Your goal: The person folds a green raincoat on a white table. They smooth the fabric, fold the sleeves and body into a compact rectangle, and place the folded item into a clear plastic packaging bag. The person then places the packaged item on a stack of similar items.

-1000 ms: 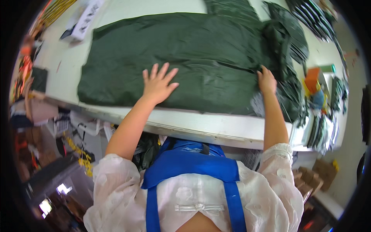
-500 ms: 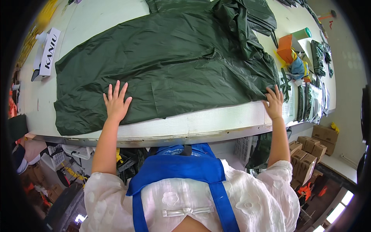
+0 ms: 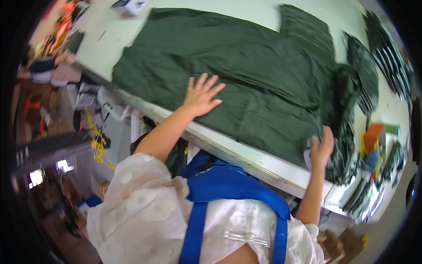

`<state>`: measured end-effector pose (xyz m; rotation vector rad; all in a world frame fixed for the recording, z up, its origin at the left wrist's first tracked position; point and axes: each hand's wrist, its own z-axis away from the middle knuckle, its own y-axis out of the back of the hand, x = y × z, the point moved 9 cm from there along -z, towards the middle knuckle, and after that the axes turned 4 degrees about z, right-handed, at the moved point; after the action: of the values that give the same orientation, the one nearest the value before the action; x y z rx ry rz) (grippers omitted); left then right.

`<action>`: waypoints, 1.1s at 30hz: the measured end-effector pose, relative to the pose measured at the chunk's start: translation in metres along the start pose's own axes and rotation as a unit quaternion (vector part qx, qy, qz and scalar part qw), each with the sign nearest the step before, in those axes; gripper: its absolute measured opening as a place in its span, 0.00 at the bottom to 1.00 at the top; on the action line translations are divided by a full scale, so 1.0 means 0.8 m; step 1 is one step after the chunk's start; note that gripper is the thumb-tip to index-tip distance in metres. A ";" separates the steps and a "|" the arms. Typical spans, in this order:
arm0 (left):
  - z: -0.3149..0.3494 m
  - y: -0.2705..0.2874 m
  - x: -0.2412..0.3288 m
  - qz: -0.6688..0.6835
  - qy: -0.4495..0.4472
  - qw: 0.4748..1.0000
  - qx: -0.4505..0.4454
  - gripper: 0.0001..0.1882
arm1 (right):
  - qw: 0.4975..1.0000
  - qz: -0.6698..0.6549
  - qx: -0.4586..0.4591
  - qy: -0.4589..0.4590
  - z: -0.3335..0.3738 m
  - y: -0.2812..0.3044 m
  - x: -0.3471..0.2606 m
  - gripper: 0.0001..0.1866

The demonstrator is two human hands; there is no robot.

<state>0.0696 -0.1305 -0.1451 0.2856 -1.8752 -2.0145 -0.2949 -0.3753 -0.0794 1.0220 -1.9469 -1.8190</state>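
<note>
A dark green waterproof garment lies spread on a white table, wrinkled across its middle. My left hand rests flat on it near the front edge, fingers spread, holding nothing. My right hand is at the garment's right end, thumb apart from the other fingers, by a shiny, bunched part of the green material. A little blur softens the right fingers, and nothing shows gripped between them.
Green packs lie at the far right, with an orange box and clear-wrapped packs nearer. A white box stands far left. Another person is beyond the table's left end. The table's front edge runs before me.
The whole view has swung, so the table edge now slopes down to the right. My left hand stays spread on the garment. The right thumb and fingers now stand farther apart.
</note>
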 end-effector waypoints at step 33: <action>-0.128 0.077 -0.288 0.126 -0.053 0.981 0.136 0.27 | 0.986 0.140 -0.053 -0.067 -0.001 -0.144 -0.141 0.25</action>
<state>0.3280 -0.1346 -0.1176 0.0079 -2.1350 -1.6368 -0.1800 -0.2962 -0.1601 0.5732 -1.9291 -1.8463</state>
